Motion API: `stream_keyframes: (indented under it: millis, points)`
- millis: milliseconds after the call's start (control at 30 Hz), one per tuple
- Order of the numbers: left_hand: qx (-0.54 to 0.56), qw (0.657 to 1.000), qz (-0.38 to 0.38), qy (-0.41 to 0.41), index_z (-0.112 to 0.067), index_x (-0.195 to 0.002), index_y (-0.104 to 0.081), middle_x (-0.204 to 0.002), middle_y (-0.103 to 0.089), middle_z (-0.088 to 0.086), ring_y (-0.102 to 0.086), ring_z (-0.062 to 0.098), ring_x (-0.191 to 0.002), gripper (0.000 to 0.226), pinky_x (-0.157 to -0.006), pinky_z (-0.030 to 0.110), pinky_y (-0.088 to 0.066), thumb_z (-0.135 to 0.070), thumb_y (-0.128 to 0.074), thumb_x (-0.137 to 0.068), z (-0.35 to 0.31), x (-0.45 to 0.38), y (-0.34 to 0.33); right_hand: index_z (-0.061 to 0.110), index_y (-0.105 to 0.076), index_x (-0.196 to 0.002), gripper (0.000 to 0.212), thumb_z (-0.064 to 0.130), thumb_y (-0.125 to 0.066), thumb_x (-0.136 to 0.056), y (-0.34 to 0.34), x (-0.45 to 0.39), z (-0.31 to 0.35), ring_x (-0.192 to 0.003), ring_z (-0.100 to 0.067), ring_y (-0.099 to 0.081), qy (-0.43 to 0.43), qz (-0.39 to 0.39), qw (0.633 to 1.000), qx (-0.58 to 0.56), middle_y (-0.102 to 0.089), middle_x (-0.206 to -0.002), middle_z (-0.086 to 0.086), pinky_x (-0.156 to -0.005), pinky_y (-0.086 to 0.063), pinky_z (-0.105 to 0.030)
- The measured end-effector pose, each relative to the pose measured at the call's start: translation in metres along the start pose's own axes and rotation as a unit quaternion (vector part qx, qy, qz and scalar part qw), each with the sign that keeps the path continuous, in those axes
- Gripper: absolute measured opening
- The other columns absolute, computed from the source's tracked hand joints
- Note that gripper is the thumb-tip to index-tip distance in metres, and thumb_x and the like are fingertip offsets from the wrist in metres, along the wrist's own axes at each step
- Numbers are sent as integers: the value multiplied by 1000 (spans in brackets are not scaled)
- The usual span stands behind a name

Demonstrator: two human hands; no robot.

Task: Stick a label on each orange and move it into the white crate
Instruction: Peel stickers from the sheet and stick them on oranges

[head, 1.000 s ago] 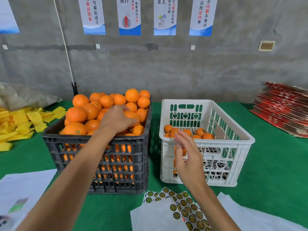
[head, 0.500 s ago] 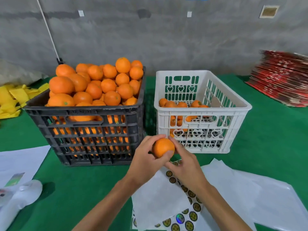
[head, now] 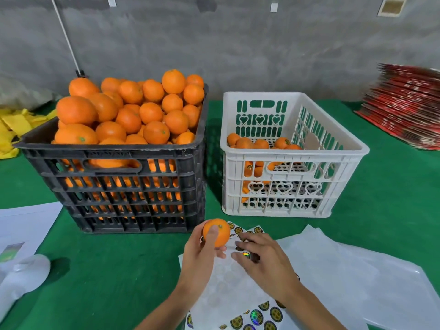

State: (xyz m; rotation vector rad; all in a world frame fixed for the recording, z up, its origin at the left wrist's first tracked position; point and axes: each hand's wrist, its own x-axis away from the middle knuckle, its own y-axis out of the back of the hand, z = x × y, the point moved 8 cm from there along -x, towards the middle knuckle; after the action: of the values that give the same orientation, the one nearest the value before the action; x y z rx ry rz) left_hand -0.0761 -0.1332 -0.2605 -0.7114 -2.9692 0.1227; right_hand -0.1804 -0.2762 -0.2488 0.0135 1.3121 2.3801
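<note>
Head view: half a second ago both hands met on the orange; now only the left hand has it, fingers wrapped round it, thumb on its near face, above the bench near the black crate. The right hand has dropped to the label sheet — fingers spread flat, grasping nothing visible. Probably picking a label; the white crate — far right — waits.

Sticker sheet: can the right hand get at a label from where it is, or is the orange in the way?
Probably yes. The right hand already lies on the sticker sheet, fingertips among the labels. The left hand holds the orange off to the side, clear of it.
</note>
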Motion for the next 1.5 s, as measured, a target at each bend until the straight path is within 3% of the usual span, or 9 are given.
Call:
stream_keyframes:
  millis: [133,267,333,433,867,1000,1233,1367,1500]
  points:
    - [-16,1000,13,-13,-27,-129,-63,-100,-77,-3,-76,21,-78,46,-69,24,-58,-55,-58,-92,0,1,-3,30,-81,-110,20,39,-73,-94,0,-4,-9,-118,2,-45,-41,-36,996,-72,-62,-125,27,-96,-30,-2]
    - [-12,1000,13,-17,-27,-129,-63,-99,-76,0,-74,21,-76,46,-68,24,-58,-53,-59,-91,-1,3,-3,29,-84,-91,18,17,-71,-96,2,-6,-15,-115,9,-45,-52,-44,990,-126,-65,-114,28,-96,-39,-13]
    - [-14,1000,10,-19,-27,-127,-63,-97,-76,-4,-74,21,-75,45,-67,22,-57,-53,-58,-91,-2,4,-3,26,-83,-96,9,25,-74,-94,3,-7,-13,-116,7,-46,-31,-39,993,-106,-66,-116,25,-100,-40,-17]
    - [-19,1000,8,-18,-30,-127,-62,-97,-76,-6,-75,21,-76,43,-68,20,-57,-54,-58,-91,-3,4,-3,27,-81,-110,34,48,-80,-84,4,-3,-6,-119,5,-47,6,-13,997,-81,-63,-124,27,-101,-35,-10]
    - [-38,999,8,-22,-30,-129,-61,-97,-76,-11,-76,21,-79,48,-71,24,-59,-57,-57,-90,2,1,-1,20,-81,-109,24,38,-71,-96,14,-2,18,-105,-9,-61,142,-52,986,72,-73,-113,14,-86,-55,-25]
    - [-41,999,14,-25,-30,-130,-60,-99,-76,-5,-76,20,-80,41,-71,23,-58,-52,-57,-96,2,2,-1,18,-75,-125,50,56,-67,-93,9,-4,7,-116,-4,-50,119,-1,993,1,-64,-126,15,-101,-42,-19]
    - [-37,999,14,-22,-30,-129,-61,-99,-76,-7,-76,19,-79,42,-71,24,-59,-53,-56,-95,1,1,-1,21,-82,-110,23,37,-70,-96,7,-8,2,-111,-2,-53,115,-40,992,-20,-67,-117,19,-95,-44,-19]
    - [-41,999,19,-26,-32,-127,-60,-102,-75,-2,-76,20,-78,42,-72,27,-60,-56,-56,-93,3,0,-1,28,-83,-100,13,32,-71,-96,5,-12,-11,-113,-3,-54,36,-31,992,-114,-67,-109,23,-95,-39,-13]
    - [-43,998,29,-26,-31,-128,-60,-105,-74,0,-75,19,-77,43,-71,25,-59,-54,-57,-91,3,1,-3,28,-79,-89,16,18,-70,-97,9,-15,-15,-99,-7,-62,-43,-43,977,-202,-70,-97,16,-89,-50,-25]
